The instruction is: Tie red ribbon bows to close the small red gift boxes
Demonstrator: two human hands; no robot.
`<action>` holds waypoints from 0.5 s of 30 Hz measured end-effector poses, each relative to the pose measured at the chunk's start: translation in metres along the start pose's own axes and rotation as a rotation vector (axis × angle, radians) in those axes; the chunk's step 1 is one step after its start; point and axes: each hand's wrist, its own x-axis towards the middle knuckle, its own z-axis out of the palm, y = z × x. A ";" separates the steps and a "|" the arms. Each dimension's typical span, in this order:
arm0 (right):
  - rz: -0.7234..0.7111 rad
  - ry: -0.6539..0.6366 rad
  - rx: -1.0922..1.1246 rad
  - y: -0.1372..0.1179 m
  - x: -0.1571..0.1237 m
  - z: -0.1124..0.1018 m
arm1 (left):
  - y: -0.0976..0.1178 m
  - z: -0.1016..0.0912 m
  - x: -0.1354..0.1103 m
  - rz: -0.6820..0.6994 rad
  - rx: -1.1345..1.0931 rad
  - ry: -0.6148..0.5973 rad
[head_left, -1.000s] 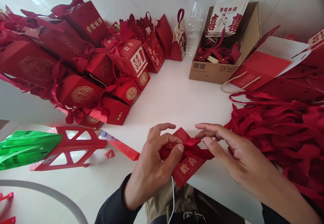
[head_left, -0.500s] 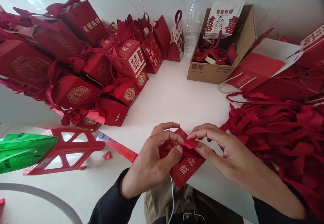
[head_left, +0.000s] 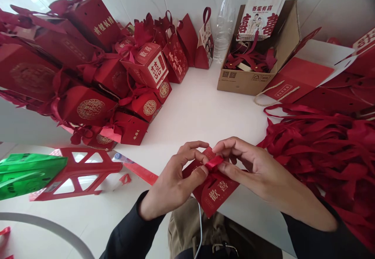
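A red gift box point(head_left: 216, 197) with gold characters lies at the near edge of the white table, tilted, between my hands. Across its top runs a red ribbon point(head_left: 214, 162). My left hand point(head_left: 183, 177) is closed, thumb and fingers pinching the ribbon's left part over the box. From the other side my right hand point(head_left: 249, 165) pinches the ribbon's right part between thumb and index finger. The two hands' fingertips are close together. My fingers hide part of the ribbon and the box's back side.
Finished red boxes with bows point(head_left: 90, 108) are piled at left. A cardboard box point(head_left: 246, 84) holding cards and ribbons stands behind, beside a plastic bottle point(head_left: 225, 24). Loose red ribbons point(head_left: 325, 145) heap at right. A red stool point(head_left: 88, 173) with a green bag point(head_left: 32, 175) is at lower left.
My right hand has moved slightly left, toward my left hand, with the ribbon. The ribbon's loop now lies closer to my left fingertips.
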 end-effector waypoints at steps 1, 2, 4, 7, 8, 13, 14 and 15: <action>0.003 -0.015 0.014 0.000 0.000 -0.001 | 0.001 -0.001 0.000 -0.014 -0.020 -0.008; 0.007 -0.031 0.028 -0.001 0.000 -0.002 | 0.001 -0.001 0.001 -0.026 -0.034 -0.015; 0.015 -0.051 0.042 -0.002 -0.001 -0.003 | 0.001 -0.002 0.001 -0.031 -0.037 -0.021; 0.014 -0.056 0.038 -0.005 -0.001 -0.004 | 0.000 -0.002 0.000 -0.021 -0.031 -0.028; 0.013 -0.060 0.041 -0.005 -0.001 -0.005 | 0.000 -0.002 0.000 -0.016 -0.031 -0.029; 0.012 -0.079 0.061 -0.004 -0.001 -0.006 | 0.001 -0.003 0.001 0.014 0.020 -0.021; 0.013 -0.074 0.074 -0.004 -0.001 -0.006 | 0.002 -0.004 0.001 0.017 0.033 -0.018; 0.016 -0.070 0.094 -0.004 -0.002 -0.006 | 0.002 -0.004 0.001 0.017 0.037 -0.018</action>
